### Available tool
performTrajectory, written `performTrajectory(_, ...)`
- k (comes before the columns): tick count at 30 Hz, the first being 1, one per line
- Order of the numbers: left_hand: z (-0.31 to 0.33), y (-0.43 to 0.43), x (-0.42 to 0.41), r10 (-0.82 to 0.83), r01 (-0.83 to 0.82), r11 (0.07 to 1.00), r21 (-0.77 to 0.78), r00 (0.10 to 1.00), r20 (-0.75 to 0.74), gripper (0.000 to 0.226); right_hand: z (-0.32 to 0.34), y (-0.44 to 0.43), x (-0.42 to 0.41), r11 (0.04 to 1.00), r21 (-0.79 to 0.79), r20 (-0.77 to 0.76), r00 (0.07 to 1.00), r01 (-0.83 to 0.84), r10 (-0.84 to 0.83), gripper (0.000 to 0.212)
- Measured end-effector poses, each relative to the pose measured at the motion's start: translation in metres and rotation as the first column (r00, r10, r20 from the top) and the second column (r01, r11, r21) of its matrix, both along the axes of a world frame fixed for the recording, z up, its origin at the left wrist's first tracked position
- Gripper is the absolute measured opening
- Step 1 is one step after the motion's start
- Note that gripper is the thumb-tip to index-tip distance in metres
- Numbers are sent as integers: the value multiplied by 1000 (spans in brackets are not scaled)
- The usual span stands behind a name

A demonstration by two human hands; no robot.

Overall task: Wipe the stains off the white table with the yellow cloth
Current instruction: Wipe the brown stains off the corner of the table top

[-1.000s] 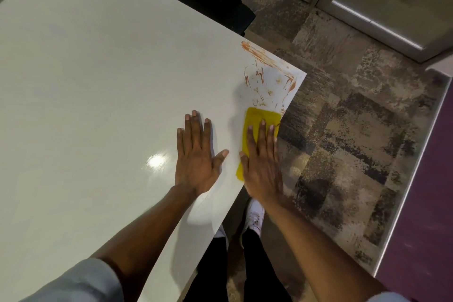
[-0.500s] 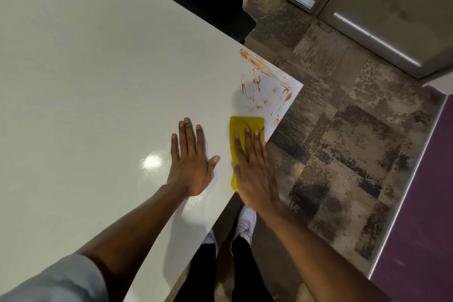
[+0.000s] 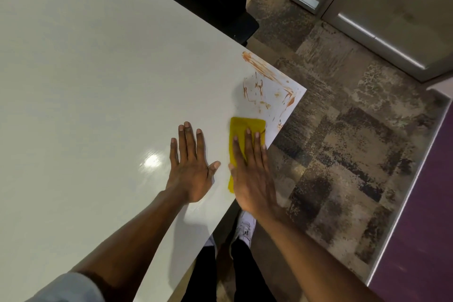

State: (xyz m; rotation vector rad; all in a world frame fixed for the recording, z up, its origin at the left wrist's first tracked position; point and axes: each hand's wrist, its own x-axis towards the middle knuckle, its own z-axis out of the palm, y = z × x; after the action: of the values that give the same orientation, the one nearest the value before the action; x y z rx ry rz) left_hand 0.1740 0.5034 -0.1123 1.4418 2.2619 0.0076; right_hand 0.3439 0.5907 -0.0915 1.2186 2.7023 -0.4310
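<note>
My right hand (image 3: pixel 252 176) presses flat, fingers extended, on the yellow cloth (image 3: pixel 246 127) near the white table (image 3: pixel 98 81) corner, just short of the stains (image 3: pixel 267 86); left hand (image 3: pixel 190 167) braces open; soft, light cloth, best driven by palm pressure.

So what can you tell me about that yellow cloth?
The yellow cloth is a mustard-coloured, soft-looking rectangle, apparently folded, lying flat on the white table near its right edge. The right hand presses flat on it, covering its nearer part. Orange-brown stains lie just beyond its far end, at the table's corner.
</note>
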Motion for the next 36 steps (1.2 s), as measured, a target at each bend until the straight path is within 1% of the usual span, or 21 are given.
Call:
performTrajectory(2, -1, 0, 1, -5, 5, 1000, 11, 1000, -7, 91, 0, -5, 9, 999, -6, 10, 999, -34, 34, 69)
performTrajectory(4, -2, 1, 1, 2, -1, 1000, 9, 1000, -20, 92, -1, 14, 5, 999, 13, 15, 999, -47, 47, 67)
performTrajectory(7, 0, 5, 1, 7, -8, 1000, -23, 1000, -25, 94, 2, 54, -16, 1000, 24, 6, 1000, -7, 7, 65)
performTrajectory(9, 2, 6, 1, 6, -6, 999, -40, 1000, -13, 93, 4, 66, -24, 1000, 17, 8, 1000, 10, -10, 65)
performTrajectory(13, 8, 6, -1, 3, -2, 998, -65, 1000, 12, 93, 4, 36, -7, 999, 22, -30, 999, -27, 28, 62)
performTrajectory(15, 9, 5, 2, -9, 11, 998, -68, 999, 32, 92, 1, 13, 10, 999, 22, -34, 998, -47, 48, 66)
performTrajectory(17, 8, 5, 1, -5, 7, 998, -62, 999, 40, 91, -2, 10, 12, 996, 27, -27, 996, -85, 86, 69)
performTrajectory(21, 6, 6, 0, -5, 5, 999, -50, 1000, 7, 92, -5, 61, -19, 982, 61, 1, 984, -177, 177, 71)
performTrajectory(24, 6, 7, 1, -3, 3, 999, -39, 1000, 4, 92, -4, 95, -43, 986, 71, 16, 989, -149, 148, 67)
performTrajectory(26, 5, 6, 1, -3, 3, 999, -51, 1000, 1, 92, -5, 91, -45, 989, 70, -8, 992, -127, 128, 66)
performTrajectory(27, 5, 5, 1, -4, 3, 998, -56, 1000, -2, 92, -6, 80, -40, 988, 74, -24, 990, -137, 140, 66)
performTrajectory(31, 3, 4, -1, -3, 3, 999, -40, 1000, 14, 90, -11, 35, -12, 957, 64, -45, 958, -281, 284, 72)
performTrajectory(34, 2, 4, -1, 0, 0, 1000, -9, 1000, 2, 88, -12, 63, -24, 930, 75, -35, 931, -361, 364, 67)
performTrajectory(36, 1, 3, -1, 2, -2, 1000, 4, 1000, -12, 88, -10, 94, -47, 930, 96, -16, 934, -355, 358, 65)
